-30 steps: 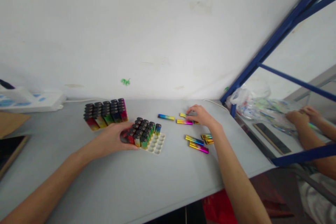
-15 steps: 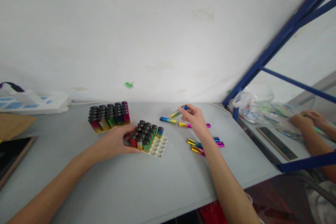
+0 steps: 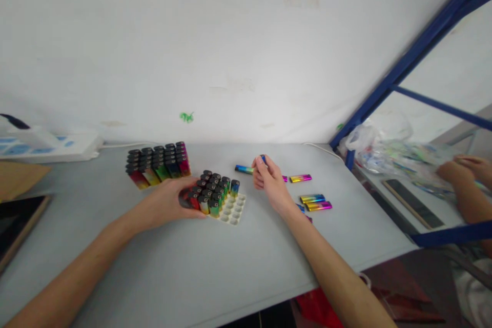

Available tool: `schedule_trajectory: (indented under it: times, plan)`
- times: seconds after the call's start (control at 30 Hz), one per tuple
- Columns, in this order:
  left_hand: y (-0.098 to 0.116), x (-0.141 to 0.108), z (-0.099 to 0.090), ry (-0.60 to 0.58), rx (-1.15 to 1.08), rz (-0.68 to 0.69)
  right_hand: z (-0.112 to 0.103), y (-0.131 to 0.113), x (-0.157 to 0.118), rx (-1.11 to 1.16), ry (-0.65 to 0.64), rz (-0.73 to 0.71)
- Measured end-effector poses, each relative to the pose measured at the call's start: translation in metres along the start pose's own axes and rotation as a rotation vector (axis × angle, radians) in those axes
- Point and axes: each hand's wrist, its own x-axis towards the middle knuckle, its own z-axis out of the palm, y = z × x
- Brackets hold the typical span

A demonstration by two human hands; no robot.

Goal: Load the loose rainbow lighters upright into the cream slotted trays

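My left hand [image 3: 167,200] is curled round the left side of a group of upright lighters [image 3: 211,192] with black ends and shiny colored bodies. They stand in a white tray [image 3: 232,215] of round-edged slots; bare slots show along its right side. A blue one stands at the edge of the group. To the right, my right hand [image 3: 269,179] is raised over the table, its fingers closed round a lighter [image 3: 263,159] of which only a dark blue end shows. Behind this hand lies a blue-and-yellow lighter [image 3: 243,169].
A full block of upright lighters [image 3: 159,164] stands at the back left. Several loose lighters [image 3: 312,199] lie at the right. A power strip [image 3: 80,147] and a dark tablet-like panel [image 3: 19,220] are far left. Beyond a blue metal frame [image 3: 384,82], another person's hands [image 3: 461,169] handle plastic bags.
My right hand has drawn left with the lighter, which has turned more upright and is now mostly hidden in the fingers. My left hand stays on the group in the tray.
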Motion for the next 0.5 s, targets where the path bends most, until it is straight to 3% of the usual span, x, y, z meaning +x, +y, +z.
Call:
schedule_trajectory:
  times: [0.27, 0.5]
  plan:
    - [0.0005, 0.0005, -0.0004, -0.001, -0.005, -0.002, -0.0036, 0.0083, -0.0039, -0.432, 0.21, -0.107]
    - [-0.0036, 0.0005, 0.0016, 0.0, 0.001, 0.015, -0.0054, 0.0076, -0.0044, -0.485, 0.131, -0.161]
